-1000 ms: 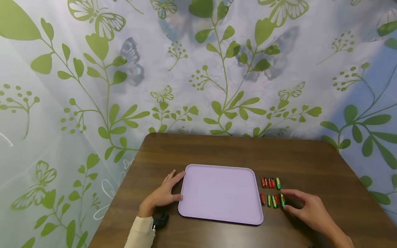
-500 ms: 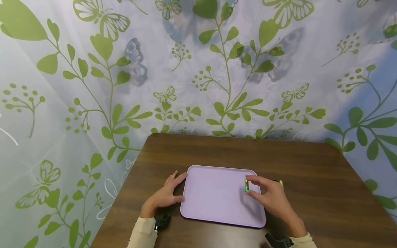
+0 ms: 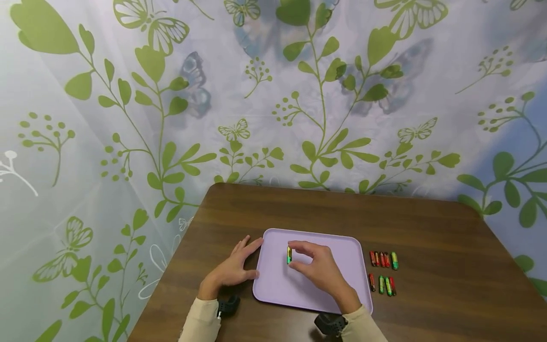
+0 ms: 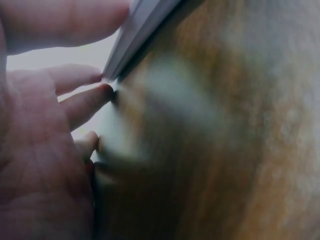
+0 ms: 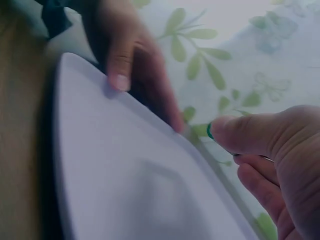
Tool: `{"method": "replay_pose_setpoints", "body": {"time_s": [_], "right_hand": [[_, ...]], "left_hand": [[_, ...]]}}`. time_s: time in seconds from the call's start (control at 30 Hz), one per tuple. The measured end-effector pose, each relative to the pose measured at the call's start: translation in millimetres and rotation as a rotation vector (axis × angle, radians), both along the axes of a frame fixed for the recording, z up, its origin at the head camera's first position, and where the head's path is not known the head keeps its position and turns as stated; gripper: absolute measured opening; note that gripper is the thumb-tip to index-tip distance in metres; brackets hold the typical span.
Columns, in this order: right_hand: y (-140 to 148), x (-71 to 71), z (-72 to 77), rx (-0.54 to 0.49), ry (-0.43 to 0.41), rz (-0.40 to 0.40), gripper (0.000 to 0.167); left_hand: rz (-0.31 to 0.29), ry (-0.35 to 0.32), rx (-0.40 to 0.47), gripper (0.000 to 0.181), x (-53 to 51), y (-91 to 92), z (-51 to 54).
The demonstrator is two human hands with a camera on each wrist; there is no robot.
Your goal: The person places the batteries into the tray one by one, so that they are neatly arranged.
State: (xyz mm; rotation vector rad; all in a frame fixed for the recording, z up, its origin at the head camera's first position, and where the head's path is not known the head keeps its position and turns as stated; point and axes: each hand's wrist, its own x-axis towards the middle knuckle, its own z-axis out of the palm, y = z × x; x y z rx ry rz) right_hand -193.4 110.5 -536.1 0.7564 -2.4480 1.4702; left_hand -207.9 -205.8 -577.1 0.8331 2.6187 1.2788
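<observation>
"Over the left part of the tray [image 3: 275, 282], you have a green and yellow battery [image 3: 289, 255] pinched between the thumb and a fingertip of your right hand [image 3: 322, 270]. It looks to be held clear of the surface."

"And which way does it point, seen from your head?"

"Its long axis runs roughly away from you, green end by your thumb, yellow end by your fingertip. Whether it is level or on end, these views don't tell you."

"Your other hand?"

"Your left hand [image 3: 231, 270] grips nothing. Its fingers are spread, touching the tray's left rim. The battery is to the right of it, across that rim, but your right hand is nearer, since it has hold of it."

"So what does your move turn on?"

"That long axis against the flat of the tray, I'd judge. If it's upright, your thumb sits underneath, between battery and tray."

"And off to your right?"

"Beside the right rim, on the table [image 3: 427, 237], you have a back row of batteries [image 3: 382, 259] and a front row of batteries [image 3: 388, 286]."
</observation>
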Motion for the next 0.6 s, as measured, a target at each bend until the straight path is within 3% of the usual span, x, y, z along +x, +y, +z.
{"method": "replay_pose_setpoints", "body": {"time_s": [0.07, 0.2, 0.43, 0.6], "right_hand": [[-11, -1.9, -4.3, -0.008, -0.007, 0.013, 0.049], [-30, -8.6, -10.8, 0.002, -0.02, 0.035, 0.046], [-59, -16.6, -20.8, 0.052, -0.065, 0.065, 0.041], [-73, -20.5, -26.3, 0.092, -0.023, 0.075, 0.04]], "left_hand": [[-0.007, -0.017, 0.014, 0.089, 3.5, 1.7, 7.5], [-0.006, -0.006, 0.004, 0.088, 4.3, 1.3, 8.2], [0.018, -0.008, -0.024, 0.091, -7.7, -2.5, -14.9], [0.027, -0.033, -0.027, 0.094, -15.5, -6.5, -31.5]]}}
